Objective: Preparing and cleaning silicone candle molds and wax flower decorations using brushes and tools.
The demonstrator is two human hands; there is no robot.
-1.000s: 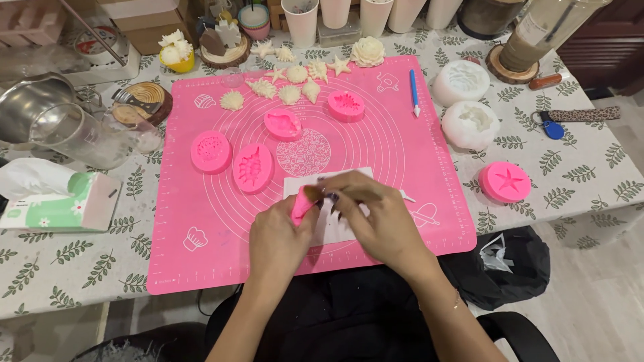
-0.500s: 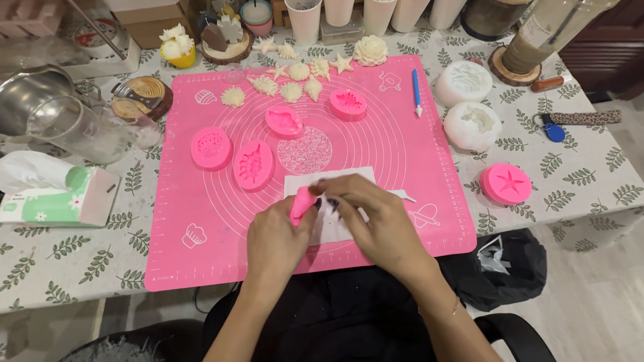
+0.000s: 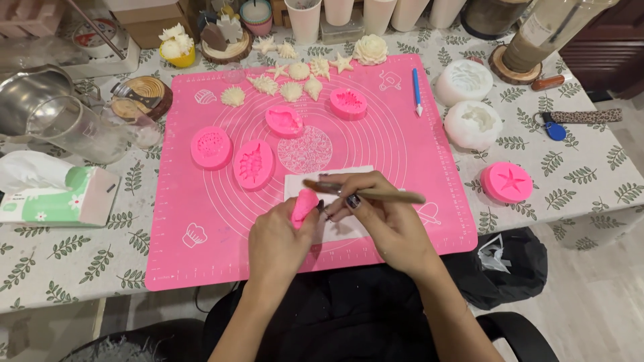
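Two hands work over the near edge of a pink silicone mat (image 3: 201, 255) in the head view. The left hand (image 3: 278, 238) is closed around a small pink silicone mould (image 3: 304, 206), held tilted above a white paper sheet (image 3: 342, 231) that lies on the mat. The right hand (image 3: 386, 218) pinches a thin wooden-handled brush (image 3: 369, 194), which lies nearly level with its tip pointing left, just above the mould.

Judged by what lies about, the work is partly done. About ten cream-coloured cast shells and starfish (image 3: 290, 90) sit in a cluster at the mat's far edge, already out of their moulds. Four more pink moulds rest on the mat: a round one (image 3: 210, 148) and an oval one (image 3: 253, 165) toward its left side, and two others (image 3: 284, 121) (image 3: 348, 104) nearer the far edge. Whether any of these is filled cannot be told.

Off the mat's right edge stand two white moulds (image 3: 472, 125) and a pink starfish mould (image 3: 506, 182). A blue-handled tool (image 3: 416, 90) lies near the mat's far right corner.
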